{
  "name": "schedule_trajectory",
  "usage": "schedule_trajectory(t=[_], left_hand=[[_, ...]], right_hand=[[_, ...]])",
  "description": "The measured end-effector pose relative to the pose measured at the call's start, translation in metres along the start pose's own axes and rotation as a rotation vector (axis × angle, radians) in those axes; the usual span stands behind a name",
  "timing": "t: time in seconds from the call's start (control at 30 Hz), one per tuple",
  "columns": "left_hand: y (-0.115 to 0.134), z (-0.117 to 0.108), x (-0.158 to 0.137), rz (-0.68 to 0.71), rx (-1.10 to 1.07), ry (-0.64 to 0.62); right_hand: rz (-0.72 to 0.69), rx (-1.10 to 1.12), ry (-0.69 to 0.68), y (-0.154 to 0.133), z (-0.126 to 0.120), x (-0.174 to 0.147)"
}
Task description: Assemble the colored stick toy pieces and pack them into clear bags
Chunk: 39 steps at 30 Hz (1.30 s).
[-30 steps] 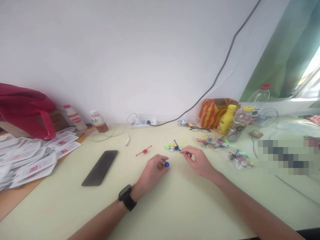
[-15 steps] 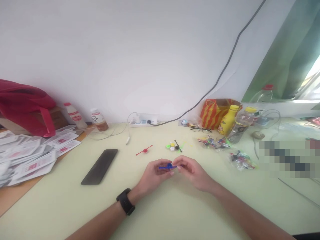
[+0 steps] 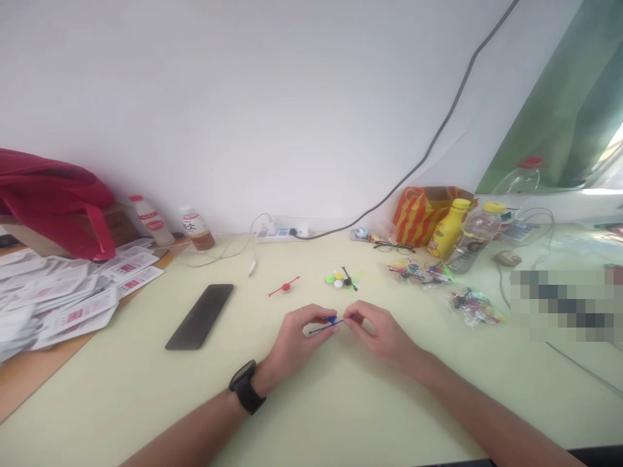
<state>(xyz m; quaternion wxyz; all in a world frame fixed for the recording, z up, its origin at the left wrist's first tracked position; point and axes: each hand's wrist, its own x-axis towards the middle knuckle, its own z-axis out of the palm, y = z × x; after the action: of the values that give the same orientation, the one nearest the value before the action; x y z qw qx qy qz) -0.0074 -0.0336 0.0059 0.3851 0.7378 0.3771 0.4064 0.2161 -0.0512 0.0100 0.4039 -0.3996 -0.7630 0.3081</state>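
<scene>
Disc (blue) pinched by left hand, blue stick by right hand, both right of phone; joining seems unfinished. Red piece, nearer phone, looks assembled; coloured discs farther right lie loose.

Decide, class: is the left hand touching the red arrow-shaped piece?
Apart: the head view plainly shows a strip of tabletop between the left hand and the red arrow-shaped piece beyond it.

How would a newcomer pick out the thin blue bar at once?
Find the black watch, left of centre over the pale desk. Just beyond it is the left hand; the thin blue bar runs from there to the right hand. It is long and narrow, unlike the small rounded blue part beside it, and held, unlike the red piece lying on the desk.
</scene>
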Motion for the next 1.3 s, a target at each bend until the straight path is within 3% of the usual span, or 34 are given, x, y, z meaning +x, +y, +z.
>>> schedule_trajectory(t=[0.2, 0.73, 0.93, 1.13, 1.3], left_hand=[[0.000, -0.004, -0.001, 0.169, 0.161, 0.039], [0.002, -0.001, -0.002, 0.201, 0.172, -0.046], [0.009, 0.000, -0.003, 0.158, 0.122, -0.042], [0.016, 0.001, -0.001, 0.075, -0.118, -0.132], [0.013, 0.001, 0.003, -0.057, -0.253, -0.089]], right_hand=[[0.046, 0.031, 0.012, -0.001, -0.004, 0.001], [0.158, 0.225, -0.016, -0.004, -0.008, 0.005], [0.177, 0.277, -0.017, -0.002, -0.009, 0.007], [0.203, 0.434, 0.019, 0.006, -0.007, 0.008], [0.155, 0.262, 0.138, 0.003, -0.009, 0.007]])
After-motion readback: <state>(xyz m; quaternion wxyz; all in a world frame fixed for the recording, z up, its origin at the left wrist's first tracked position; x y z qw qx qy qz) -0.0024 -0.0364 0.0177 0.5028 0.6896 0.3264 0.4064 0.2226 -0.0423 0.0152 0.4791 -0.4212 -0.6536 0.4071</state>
